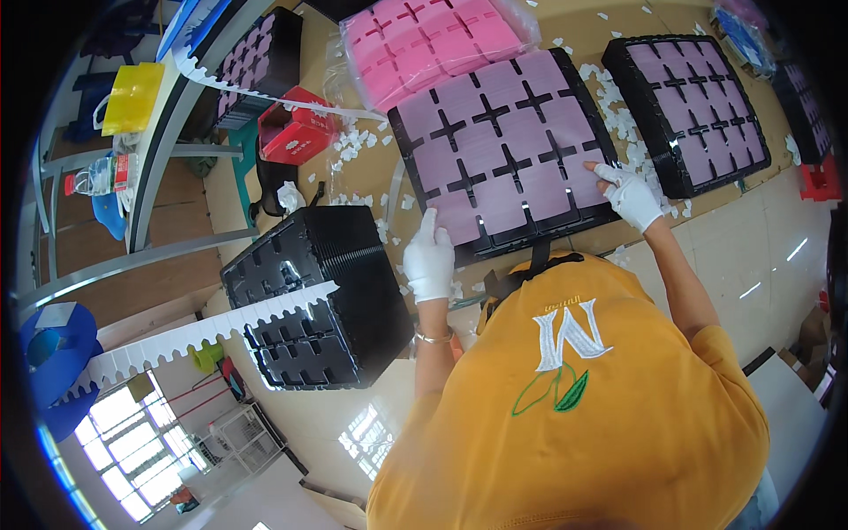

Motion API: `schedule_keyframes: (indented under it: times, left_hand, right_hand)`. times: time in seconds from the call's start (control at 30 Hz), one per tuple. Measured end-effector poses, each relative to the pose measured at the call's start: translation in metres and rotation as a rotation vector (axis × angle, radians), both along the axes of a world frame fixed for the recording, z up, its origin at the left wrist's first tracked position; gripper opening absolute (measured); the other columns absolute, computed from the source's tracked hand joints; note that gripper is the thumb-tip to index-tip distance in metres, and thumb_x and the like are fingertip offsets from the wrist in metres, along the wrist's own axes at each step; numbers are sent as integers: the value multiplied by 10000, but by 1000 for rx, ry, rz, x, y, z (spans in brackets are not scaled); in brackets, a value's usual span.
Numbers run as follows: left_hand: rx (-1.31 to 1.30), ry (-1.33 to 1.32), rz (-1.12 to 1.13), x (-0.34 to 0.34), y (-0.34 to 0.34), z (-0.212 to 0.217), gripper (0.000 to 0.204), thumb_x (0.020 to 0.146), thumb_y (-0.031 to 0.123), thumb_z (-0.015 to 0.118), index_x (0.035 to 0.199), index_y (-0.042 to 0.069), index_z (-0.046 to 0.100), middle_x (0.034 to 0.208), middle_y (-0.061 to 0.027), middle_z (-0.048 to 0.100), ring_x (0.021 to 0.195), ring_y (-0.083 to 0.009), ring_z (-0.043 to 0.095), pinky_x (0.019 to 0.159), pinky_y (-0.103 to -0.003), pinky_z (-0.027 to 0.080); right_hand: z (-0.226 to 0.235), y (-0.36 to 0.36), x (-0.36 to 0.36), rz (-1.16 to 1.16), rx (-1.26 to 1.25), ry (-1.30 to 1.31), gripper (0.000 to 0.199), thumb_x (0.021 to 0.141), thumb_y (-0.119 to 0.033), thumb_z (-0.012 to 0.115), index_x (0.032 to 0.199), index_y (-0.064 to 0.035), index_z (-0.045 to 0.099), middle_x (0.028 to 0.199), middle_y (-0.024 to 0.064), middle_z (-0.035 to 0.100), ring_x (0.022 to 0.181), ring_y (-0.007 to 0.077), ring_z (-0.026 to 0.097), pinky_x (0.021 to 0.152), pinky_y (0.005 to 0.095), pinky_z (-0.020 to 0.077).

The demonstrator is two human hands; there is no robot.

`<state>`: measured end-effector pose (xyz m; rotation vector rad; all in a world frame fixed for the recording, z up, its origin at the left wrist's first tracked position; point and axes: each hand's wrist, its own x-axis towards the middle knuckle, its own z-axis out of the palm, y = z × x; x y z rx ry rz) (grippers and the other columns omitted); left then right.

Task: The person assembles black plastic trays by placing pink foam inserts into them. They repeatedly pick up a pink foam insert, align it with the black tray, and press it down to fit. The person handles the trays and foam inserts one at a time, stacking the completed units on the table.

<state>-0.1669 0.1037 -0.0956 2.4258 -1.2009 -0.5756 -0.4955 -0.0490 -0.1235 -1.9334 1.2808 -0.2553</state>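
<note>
In front of me lies a black plastic tray (488, 112) lined with lavender foam pieces, black cross-shaped dividers showing between them. My left hand (430, 256), in a white glove, is at its near left corner, with a finger stretched out onto the lavender foam. At the near right side is my right hand (630, 196), also gloved, with bare thumb and fingertip apart over the tray's edge foam. Neither hand shows anything held, though the undersides of the fingers are hidden. Just beyond the tray, a stack of pink foam sheets (433, 44) sits in clear plastic.
Another lavender-filled tray (698, 115) lies to the right. A tall stack of black trays (309, 291) stands at left, beside a red box (298, 128). White paper scraps (353, 146) litter the brown table. A notched white strip (212, 322) runs from a blue reel (57, 340).
</note>
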Motion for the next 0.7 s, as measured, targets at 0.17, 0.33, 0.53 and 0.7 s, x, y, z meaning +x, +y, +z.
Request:
schedule_keyframes:
  times: [0.17,0.33,0.53,0.7]
  left_hand:
    - [78,-74,-56,-7,1,3,371,868,208,537,1233,183,595,780,-202,654,678,-370,636,644,-473,496]
    - [97,-116,-97,-11,-8,2,416,875,243,506,1288,230,561,753,-163,660,683,-328,651,673,-430,503]
    - [105,-108,-95,-7,-6,2,403,869,230,524,1270,218,570,743,-171,653,679,-347,644,663,-447,500]
    - [51,-135,-102,-7,2,-1,374,866,211,551,1236,179,589,767,-194,653,670,-365,638,640,-471,499]
  right_hand:
    - [-2,5,-5,-33,4,-11,389,897,-115,515,1276,-170,581,1012,123,651,794,233,567,776,290,456]
    - [-11,-2,-11,-64,-87,-20,376,892,-144,510,1257,-182,588,1086,181,641,950,346,613,835,343,474]
    - [10,-4,-5,12,-8,86,366,910,-145,511,1265,-197,586,1175,155,628,1032,311,611,883,325,468]
    - [3,5,1,17,-86,33,349,899,-149,507,1230,-181,612,1052,169,652,915,338,613,843,352,477]
